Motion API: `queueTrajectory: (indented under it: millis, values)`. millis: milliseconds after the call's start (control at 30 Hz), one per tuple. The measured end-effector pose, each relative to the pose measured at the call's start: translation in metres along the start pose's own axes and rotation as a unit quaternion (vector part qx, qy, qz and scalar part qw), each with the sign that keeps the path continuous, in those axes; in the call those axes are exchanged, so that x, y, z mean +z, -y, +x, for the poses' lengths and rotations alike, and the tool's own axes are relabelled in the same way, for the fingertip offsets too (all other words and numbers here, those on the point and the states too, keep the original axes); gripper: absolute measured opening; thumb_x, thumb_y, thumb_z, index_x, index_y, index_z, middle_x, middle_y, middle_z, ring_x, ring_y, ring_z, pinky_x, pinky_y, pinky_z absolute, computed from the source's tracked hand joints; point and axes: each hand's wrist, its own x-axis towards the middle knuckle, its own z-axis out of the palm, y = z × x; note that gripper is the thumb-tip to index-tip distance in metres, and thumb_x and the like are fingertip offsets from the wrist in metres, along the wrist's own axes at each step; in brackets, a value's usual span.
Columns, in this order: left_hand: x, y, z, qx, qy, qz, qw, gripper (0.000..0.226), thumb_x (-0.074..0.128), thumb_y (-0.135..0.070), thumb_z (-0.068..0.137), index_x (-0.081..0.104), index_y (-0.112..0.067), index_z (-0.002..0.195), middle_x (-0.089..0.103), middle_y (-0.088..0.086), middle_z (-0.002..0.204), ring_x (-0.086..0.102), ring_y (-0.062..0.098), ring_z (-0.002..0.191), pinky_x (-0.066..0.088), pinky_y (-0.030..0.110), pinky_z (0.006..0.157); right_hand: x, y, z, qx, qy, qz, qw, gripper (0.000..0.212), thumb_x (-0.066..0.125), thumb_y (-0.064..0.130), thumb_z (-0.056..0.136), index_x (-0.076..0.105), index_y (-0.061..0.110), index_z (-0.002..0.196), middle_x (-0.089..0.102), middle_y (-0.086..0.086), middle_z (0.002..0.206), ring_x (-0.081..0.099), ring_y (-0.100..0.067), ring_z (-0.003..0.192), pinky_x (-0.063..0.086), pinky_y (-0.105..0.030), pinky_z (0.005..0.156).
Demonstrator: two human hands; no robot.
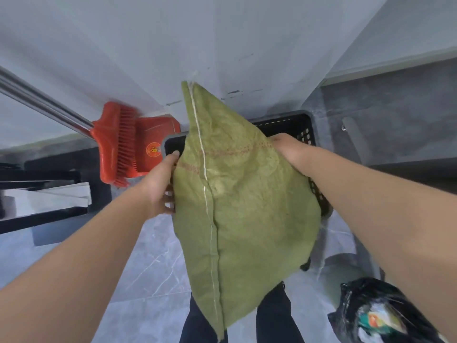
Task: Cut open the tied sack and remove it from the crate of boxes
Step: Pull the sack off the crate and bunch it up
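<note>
A green woven sack (242,206) with a white stitched seam fills the middle of the view, held up above a black perforated plastic crate (303,131). My left hand (160,186) grips the sack's left edge, thumb on top. My right hand (288,148) grips its right side near a faint red stripe. The sack hides most of the crate and whatever lies inside; only the crate's far rim and right wall show. No boxes and no cutting tool are visible.
A red broom and dustpan (128,144) with a metal handle lean at the left against the white wall. A black plastic bag (376,315) lies at the lower right. Dark shelving with white sheets (49,196) stands at the left. The floor is grey marble tile.
</note>
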Motion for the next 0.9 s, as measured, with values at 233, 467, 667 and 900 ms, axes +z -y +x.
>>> queueTrajectory:
  millis: [233,467,667,900]
  values:
    - [0.028,-0.006,-0.021,0.215,0.037,-0.033,0.975,0.095,0.066,-0.071,0.084,0.015,-0.048,0.161,0.048,-0.019,0.149,0.055,0.005,0.129,0.047,0.032,0.097,-0.006,-0.003,-0.029,-0.073,-0.098,0.055,0.991,0.058,0.034,0.069,0.099,0.077,0.030,0.097,0.073,0.012,0.099,0.066,-0.009,0.096,0.047,-0.028,0.084]
    - [0.048,0.066,-0.021,0.168,0.026,0.070,0.983,0.118,0.090,-0.055,0.071,0.015,-0.043,0.162,0.037,-0.002,0.159,0.038,0.019,0.149,0.036,0.045,0.120,0.016,-0.007,-0.025,-0.064,-0.031,-0.011,0.997,0.091,0.058,0.084,0.076,0.048,0.028,0.148,0.053,0.011,0.144,0.051,-0.016,0.133,0.038,-0.043,0.113]
    - [0.063,0.144,-0.022,0.021,-0.024,0.160,0.987,0.109,0.092,-0.043,0.067,0.029,-0.024,0.153,0.036,0.008,0.144,0.050,0.024,0.118,0.049,0.033,0.095,0.050,-0.009,-0.017,-0.059,-0.025,-0.056,0.996,0.103,0.067,0.067,0.084,0.016,0.023,0.162,0.027,-0.001,0.166,0.030,-0.025,0.149,0.029,-0.050,0.121]
    - [0.071,0.149,-0.015,-0.072,0.007,0.115,0.991,0.119,0.096,-0.035,0.069,0.018,-0.012,0.155,0.043,0.005,0.152,0.047,0.029,0.139,0.043,0.044,0.109,0.079,0.008,0.001,-0.114,-0.196,-0.081,0.971,0.096,0.073,0.038,0.089,0.013,0.020,0.162,0.020,-0.006,0.162,0.034,-0.028,0.144,0.034,-0.039,0.112]
